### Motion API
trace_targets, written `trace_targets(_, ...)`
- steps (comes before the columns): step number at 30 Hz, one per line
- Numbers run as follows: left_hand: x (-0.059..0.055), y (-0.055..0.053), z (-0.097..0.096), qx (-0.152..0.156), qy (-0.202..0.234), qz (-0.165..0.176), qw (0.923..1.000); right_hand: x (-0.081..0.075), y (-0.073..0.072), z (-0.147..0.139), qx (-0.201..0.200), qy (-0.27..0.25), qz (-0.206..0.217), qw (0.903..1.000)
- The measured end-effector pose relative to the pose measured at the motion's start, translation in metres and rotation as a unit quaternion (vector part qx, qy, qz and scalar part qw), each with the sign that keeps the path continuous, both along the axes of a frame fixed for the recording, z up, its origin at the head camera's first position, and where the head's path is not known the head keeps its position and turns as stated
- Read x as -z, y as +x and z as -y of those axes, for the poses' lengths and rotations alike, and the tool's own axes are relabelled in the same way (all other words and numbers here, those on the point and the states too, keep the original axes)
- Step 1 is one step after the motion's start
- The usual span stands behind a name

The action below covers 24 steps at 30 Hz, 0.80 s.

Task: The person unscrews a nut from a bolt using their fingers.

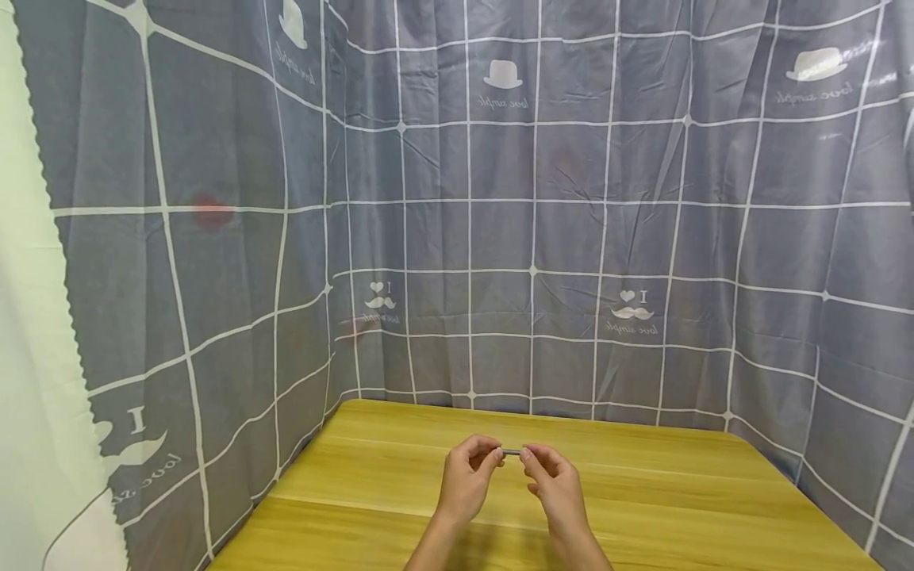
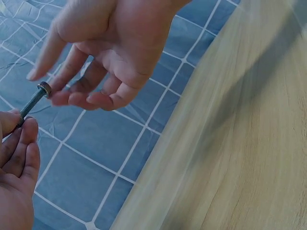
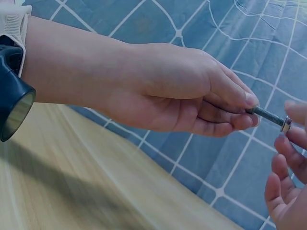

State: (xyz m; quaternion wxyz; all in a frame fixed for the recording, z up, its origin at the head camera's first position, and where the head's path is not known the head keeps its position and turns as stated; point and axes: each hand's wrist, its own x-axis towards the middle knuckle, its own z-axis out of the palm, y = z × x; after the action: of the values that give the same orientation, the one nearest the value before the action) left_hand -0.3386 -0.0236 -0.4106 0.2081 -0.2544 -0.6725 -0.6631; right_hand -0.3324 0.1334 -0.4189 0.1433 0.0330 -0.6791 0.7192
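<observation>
A slim grey threaded bolt (image 1: 511, 452) lies level between my two hands above the table. My left hand (image 1: 461, 485) pinches its darker end between thumb and fingertips; the left wrist view shows this hand (image 2: 15, 158) at the left edge. At the bolt's other end, a wider ring-like piece (image 2: 44, 88) sits around it, nut or head. My right hand (image 1: 561, 488) is right at that piece, fingers loosely bent. In the right wrist view, a fingertip of the right hand (image 3: 293, 191) meets the ring while the thumb stands slightly off it.
Below both hands is a yellow wood-grain table (image 1: 678, 500). A grey curtain (image 1: 571, 238) with white grid lines hangs around its back and sides. Pale cloth (image 1: 43, 317) hangs at the far left. A dark wrist device (image 3: 14, 86) sits on the left forearm.
</observation>
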Motion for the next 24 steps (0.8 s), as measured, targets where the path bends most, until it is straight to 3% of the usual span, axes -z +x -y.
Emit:
trace_targets(3, -0.012, 0.014, 0.0, -0.005, 0.004, -0.001, 1.0, 0.0, -0.001, 0.0, 0.0, 0.001, -0.003, 1.0)
trace_targets(12, -0.012, 0.012, -0.001, -0.005, 0.007, -0.002, 1.0, -0.001, 0.0, 0.001, 0.003, 0.002, 0.002, 1.0)
trace_targets(19, 0.003, -0.006, -0.004, -0.021, -0.008, 0.008, 0.9997, -0.001, 0.0, 0.0, -0.007, -0.001, -0.011, 0.9999)
trace_targets(24, 0.011, -0.016, -0.004, -0.022, -0.011, 0.007, 0.9997, 0.0, -0.001, -0.001, 0.008, 0.006, 0.0, 1.0)
